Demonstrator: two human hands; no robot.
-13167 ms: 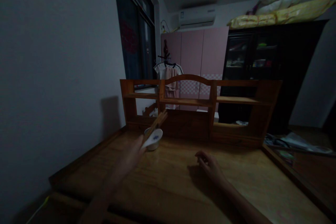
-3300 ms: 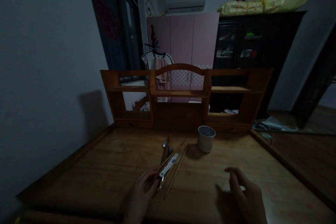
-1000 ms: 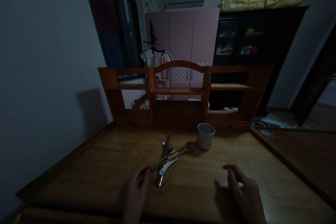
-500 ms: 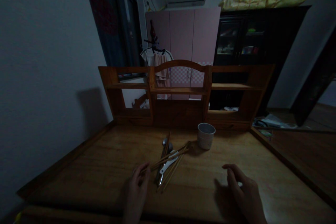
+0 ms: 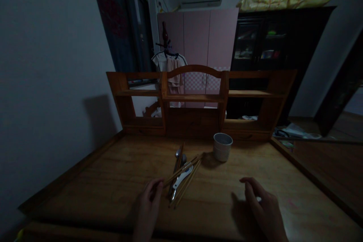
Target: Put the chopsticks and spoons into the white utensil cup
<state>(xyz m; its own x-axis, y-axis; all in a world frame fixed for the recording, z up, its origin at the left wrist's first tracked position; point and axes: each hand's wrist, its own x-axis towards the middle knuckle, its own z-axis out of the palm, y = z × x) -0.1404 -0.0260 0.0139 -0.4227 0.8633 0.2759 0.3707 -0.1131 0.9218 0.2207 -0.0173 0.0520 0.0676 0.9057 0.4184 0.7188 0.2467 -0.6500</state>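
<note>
My left hand is at the lower left of the wooden tabletop, thumb and index finger pinched at the near ends of the upper chopsticks. Those chopsticks slant across a white spoon with a blue mark in its bowl. More light chopsticks lie to the right of it. Darker chopsticks point away, beside metal spoons in the same pile. My right hand hovers at the lower right with fingers loosely bent and nothing visible in it. Behind the pile a grey cup stands upright.
A wooden shelf unit runs along the table's back edge. A white wall borders the left side, and a raised wooden rim edges the right. Beyond stand a pink wardrobe and a dark cabinet. The room is dim.
The upper chopsticks have shifted; their far ends now lie a little left and nearer. My left fingertips have moved slightly right. My right hand and the cup have stayed put.
</note>
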